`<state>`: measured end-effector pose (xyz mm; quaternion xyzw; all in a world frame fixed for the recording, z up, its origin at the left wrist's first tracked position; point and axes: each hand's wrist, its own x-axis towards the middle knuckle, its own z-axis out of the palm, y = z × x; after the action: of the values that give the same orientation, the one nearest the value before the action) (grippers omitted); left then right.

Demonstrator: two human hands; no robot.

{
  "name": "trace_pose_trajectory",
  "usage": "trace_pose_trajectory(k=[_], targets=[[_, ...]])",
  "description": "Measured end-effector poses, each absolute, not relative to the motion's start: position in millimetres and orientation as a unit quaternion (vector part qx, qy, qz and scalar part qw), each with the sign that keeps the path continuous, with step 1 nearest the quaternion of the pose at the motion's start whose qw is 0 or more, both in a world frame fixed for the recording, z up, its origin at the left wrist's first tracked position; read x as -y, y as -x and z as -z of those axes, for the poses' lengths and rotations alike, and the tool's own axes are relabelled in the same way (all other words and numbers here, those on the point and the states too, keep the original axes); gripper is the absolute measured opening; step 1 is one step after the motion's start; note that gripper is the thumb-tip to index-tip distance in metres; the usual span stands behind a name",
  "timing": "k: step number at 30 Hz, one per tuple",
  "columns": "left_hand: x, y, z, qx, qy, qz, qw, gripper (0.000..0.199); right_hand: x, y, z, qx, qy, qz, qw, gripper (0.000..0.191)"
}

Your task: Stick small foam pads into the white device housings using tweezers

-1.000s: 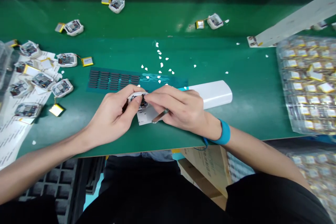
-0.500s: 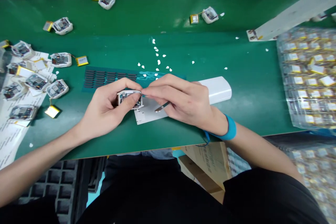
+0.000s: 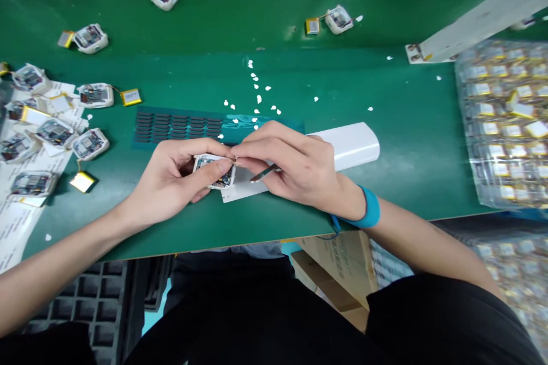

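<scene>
The left hand [image 3: 169, 182] is holding tight to a small white case [image 3: 201, 161] with a circuit board [image 3: 214, 173] inside. The case is sitting just above a white card [image 3: 244, 189] on the green desk [image 3: 406, 177]. The right hand [image 3: 299, 168] is pinching metal tweezers [image 3: 264, 173] right beside the case.

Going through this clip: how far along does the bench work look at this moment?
Seemingly done: a white module lies wired to a yellow battery at left, among similar units. In hand: the left hand grips a held module while the right hand brings tweezers to it. Seemingly left: many bagged batteries at right, and dark strips on the teal sheet.
</scene>
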<state>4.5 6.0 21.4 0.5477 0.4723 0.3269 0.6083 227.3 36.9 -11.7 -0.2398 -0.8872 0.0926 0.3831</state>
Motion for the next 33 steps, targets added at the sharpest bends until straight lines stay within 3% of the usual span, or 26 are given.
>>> trace_pose_trajectory(k=[7,15,25,30,33], targets=[[-6.6,-4.1,-19.7,-0.472,-0.558,-0.327,0.599,0.023,-36.5,-228.8,12.0,0.901,0.273,-0.039,0.335,0.016],[-6.9,-6.6,-19.7,-0.469,-0.565,-0.345,0.585,0.017,-35.7,-229.3,14.9,0.9,0.268,-0.027,0.342,0.016],[-7.1,-4.0,-15.3,-0.501,-0.464,-0.348,0.642,0.015,-40.3,-233.0,7.4,0.876,0.334,-0.042,0.345,0.039],[-6.5,-3.7,-13.0,-0.493,-0.445,-0.357,0.657,0.011,-39.4,-234.7,7.3,0.907,0.288,0.022,0.307,0.024],[-6.2,-3.9,-11.5,-0.486,-0.451,-0.356,0.658,0.013,-38.5,-235.3,7.9,0.914,0.268,0.039,0.301,0.03]])
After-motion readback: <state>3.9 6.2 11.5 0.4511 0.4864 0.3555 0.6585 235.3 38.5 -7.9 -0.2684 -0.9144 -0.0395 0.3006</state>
